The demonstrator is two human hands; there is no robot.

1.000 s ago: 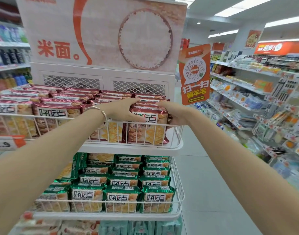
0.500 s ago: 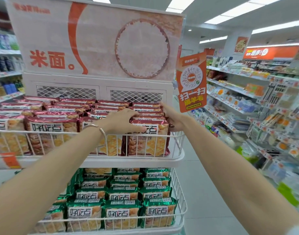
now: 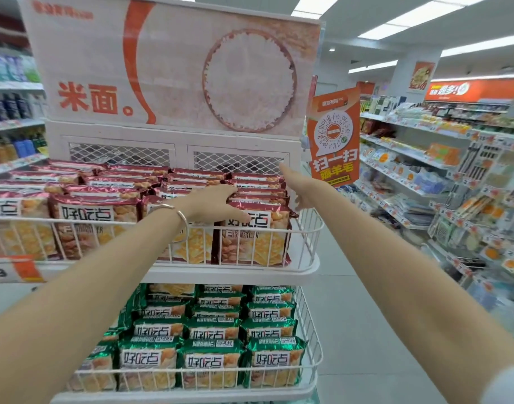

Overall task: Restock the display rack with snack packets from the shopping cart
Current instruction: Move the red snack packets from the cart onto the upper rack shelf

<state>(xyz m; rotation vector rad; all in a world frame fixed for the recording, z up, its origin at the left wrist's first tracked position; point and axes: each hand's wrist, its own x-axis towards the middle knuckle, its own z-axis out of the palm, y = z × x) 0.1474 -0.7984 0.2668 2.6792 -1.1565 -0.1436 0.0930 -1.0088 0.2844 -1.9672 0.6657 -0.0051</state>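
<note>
Red snack packets (image 3: 254, 237) fill the top shelf of the white wire display rack (image 3: 308, 228). My left hand (image 3: 213, 204), with a bracelet on the wrist, rests with spread fingers on the front packets of the rightmost row. My right hand (image 3: 300, 188) stands flat against the right side of that same row, fingers straight and pointing toward the mesh back panel. Neither hand grips a packet. Green snack packets (image 3: 210, 360) fill the shelf below. The shopping cart is out of view.
A rice poster (image 3: 174, 65) tops the rack. An orange QR sign (image 3: 333, 138) hangs at its right corner. Store shelves (image 3: 424, 176) with goods line the aisle on the right, and drink shelves (image 3: 11, 112) stand on the left. Grey floor (image 3: 351, 316) runs beside the rack.
My right hand has straightened and slid further back along the right side of the packet row. The left hand's fingers have spread over the top packets. The view has moved closer.
</note>
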